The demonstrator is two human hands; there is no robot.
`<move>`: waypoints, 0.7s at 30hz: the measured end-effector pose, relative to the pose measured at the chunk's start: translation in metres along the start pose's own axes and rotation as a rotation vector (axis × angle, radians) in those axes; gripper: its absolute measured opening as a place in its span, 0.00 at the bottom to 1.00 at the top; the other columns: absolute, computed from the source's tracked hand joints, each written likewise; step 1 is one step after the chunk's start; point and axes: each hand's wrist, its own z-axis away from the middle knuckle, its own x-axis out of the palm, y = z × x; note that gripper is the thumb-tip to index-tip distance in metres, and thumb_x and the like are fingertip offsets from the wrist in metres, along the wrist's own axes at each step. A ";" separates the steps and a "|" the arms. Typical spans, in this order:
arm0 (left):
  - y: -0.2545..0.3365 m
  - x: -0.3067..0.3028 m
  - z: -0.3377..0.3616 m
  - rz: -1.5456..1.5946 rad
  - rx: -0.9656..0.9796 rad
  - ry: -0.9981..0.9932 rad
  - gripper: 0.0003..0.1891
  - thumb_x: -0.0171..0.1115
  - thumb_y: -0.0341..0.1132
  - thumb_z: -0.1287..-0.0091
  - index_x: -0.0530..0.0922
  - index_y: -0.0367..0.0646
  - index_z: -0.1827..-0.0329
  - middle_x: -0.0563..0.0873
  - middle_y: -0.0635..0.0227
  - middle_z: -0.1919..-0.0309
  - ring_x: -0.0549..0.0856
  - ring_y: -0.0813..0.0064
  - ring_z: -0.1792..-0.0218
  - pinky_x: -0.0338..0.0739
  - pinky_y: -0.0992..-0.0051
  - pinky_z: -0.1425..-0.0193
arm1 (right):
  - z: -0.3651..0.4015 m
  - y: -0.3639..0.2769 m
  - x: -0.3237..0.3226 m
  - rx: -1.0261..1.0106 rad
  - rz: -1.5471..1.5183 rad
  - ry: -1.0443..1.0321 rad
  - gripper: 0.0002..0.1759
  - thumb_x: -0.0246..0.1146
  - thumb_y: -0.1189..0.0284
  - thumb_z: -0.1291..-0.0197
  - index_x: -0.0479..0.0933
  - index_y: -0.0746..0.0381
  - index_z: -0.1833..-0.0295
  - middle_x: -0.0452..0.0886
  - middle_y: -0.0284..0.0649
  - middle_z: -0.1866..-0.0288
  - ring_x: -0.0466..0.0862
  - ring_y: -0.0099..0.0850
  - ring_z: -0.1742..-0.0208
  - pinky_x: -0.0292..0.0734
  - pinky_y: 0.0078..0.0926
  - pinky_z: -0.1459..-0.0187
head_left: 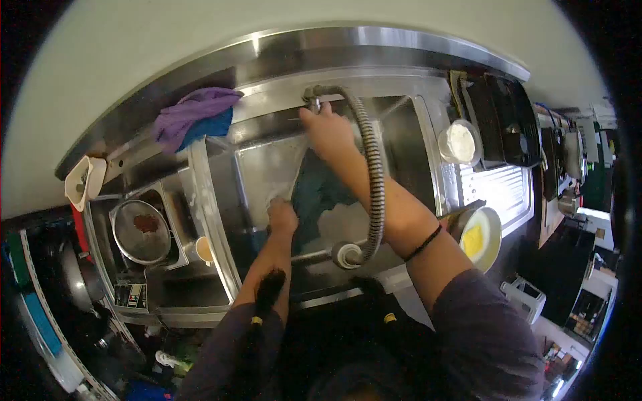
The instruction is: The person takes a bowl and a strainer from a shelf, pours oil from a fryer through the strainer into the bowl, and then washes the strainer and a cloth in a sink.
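Note:
My right hand point(328, 130) reaches to the far side of the sink point(408, 144), its fingers closed around the spray head point(315, 103) at the end of a ribbed metal hose point(372, 160). Down in the basin, my left hand point(282, 216) is at the left edge of a dark green cloth point(321, 190). Something whitish shows at its fingertips, too small to make out. A pale rectangular tray point(261, 167) lies beneath the cloth.
Purple cloth point(187, 117) drapes over the back ledge. A strainer point(142, 232) and a cup point(203, 250) stand at the left. To the right are a white tub point(461, 142), a black crate point(505, 120) and a bowl with something yellow point(481, 239).

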 end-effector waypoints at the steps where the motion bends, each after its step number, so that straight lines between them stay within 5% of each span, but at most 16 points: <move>1: 0.005 0.005 0.002 0.121 0.040 -0.017 0.12 0.59 0.34 0.45 0.78 0.37 0.60 0.79 0.53 0.62 0.77 0.54 0.56 0.72 0.59 0.49 | 0.002 -0.009 -0.012 0.064 0.031 -0.103 0.25 0.49 0.58 0.37 0.67 0.62 0.40 0.75 0.58 0.51 0.73 0.56 0.45 0.66 0.46 0.42; 3: 0.020 0.010 0.009 0.537 -0.059 -0.106 0.12 0.55 0.33 0.42 0.78 0.37 0.58 0.80 0.54 0.64 0.79 0.57 0.59 0.72 0.59 0.51 | 0.006 -0.017 -0.026 -0.020 0.256 -0.270 0.26 0.49 0.56 0.38 0.66 0.60 0.38 0.73 0.59 0.46 0.70 0.58 0.41 0.65 0.47 0.41; 5: 0.039 0.006 0.008 1.113 -0.337 -0.242 0.12 0.51 0.32 0.39 0.77 0.37 0.55 0.81 0.55 0.63 0.81 0.60 0.61 0.73 0.58 0.52 | 0.004 0.021 0.015 -0.089 0.165 -0.007 0.28 0.49 0.63 0.38 0.58 0.48 0.31 0.61 0.60 0.35 0.65 0.61 0.37 0.64 0.54 0.41; 7: 0.029 0.027 0.006 1.254 -0.643 -0.478 0.13 0.49 0.34 0.35 0.76 0.37 0.53 0.82 0.56 0.59 0.82 0.63 0.59 0.74 0.59 0.51 | 0.038 0.020 0.001 -0.298 0.315 0.184 0.32 0.49 0.65 0.39 0.52 0.43 0.28 0.56 0.59 0.32 0.63 0.62 0.36 0.65 0.57 0.43; 8: 0.024 0.036 0.010 1.367 -0.718 -0.580 0.13 0.49 0.35 0.34 0.76 0.37 0.53 0.82 0.56 0.58 0.82 0.63 0.59 0.74 0.59 0.51 | 0.049 0.016 -0.003 -0.259 0.297 0.178 0.37 0.52 0.75 0.43 0.54 0.41 0.28 0.56 0.64 0.33 0.64 0.56 0.36 0.65 0.49 0.40; 9: 0.028 0.029 0.013 1.465 -0.803 -0.683 0.13 0.49 0.36 0.33 0.75 0.38 0.52 0.83 0.57 0.57 0.82 0.63 0.58 0.75 0.59 0.50 | 0.052 0.014 -0.009 -0.247 0.285 0.165 0.35 0.52 0.74 0.43 0.56 0.39 0.29 0.57 0.62 0.33 0.65 0.55 0.37 0.65 0.49 0.41; 11: 0.081 -0.071 0.033 1.749 -0.791 -0.867 0.13 0.50 0.37 0.33 0.75 0.39 0.53 0.83 0.58 0.58 0.83 0.62 0.59 0.77 0.59 0.52 | 0.050 0.009 -0.017 -0.223 0.260 0.141 0.33 0.52 0.73 0.42 0.59 0.37 0.31 0.59 0.59 0.33 0.66 0.53 0.37 0.65 0.50 0.41; 15: 0.121 -0.120 0.048 1.524 -0.880 -0.896 0.14 0.52 0.39 0.33 0.75 0.39 0.52 0.83 0.59 0.62 0.83 0.62 0.60 0.78 0.62 0.51 | 0.008 0.021 0.006 -0.254 0.153 0.050 0.15 0.50 0.68 0.42 0.77 0.53 0.52 0.72 0.53 0.51 0.75 0.49 0.50 0.72 0.46 0.54; 16: 0.130 -0.125 0.051 1.441 -0.875 -0.888 0.14 0.52 0.40 0.33 0.75 0.39 0.52 0.83 0.59 0.62 0.83 0.63 0.60 0.78 0.64 0.51 | 0.010 0.010 -0.001 -0.161 0.081 0.160 0.10 0.50 0.68 0.43 0.77 0.57 0.66 0.74 0.47 0.62 0.78 0.44 0.57 0.72 0.43 0.59; 21: 0.139 -0.077 0.046 1.122 -0.549 -0.710 0.14 0.56 0.40 0.34 0.76 0.40 0.52 0.83 0.63 0.64 0.82 0.69 0.64 0.76 0.69 0.57 | 0.009 0.000 -0.013 -0.130 0.040 0.091 0.12 0.50 0.65 0.42 0.77 0.57 0.64 0.76 0.51 0.59 0.78 0.47 0.58 0.72 0.47 0.59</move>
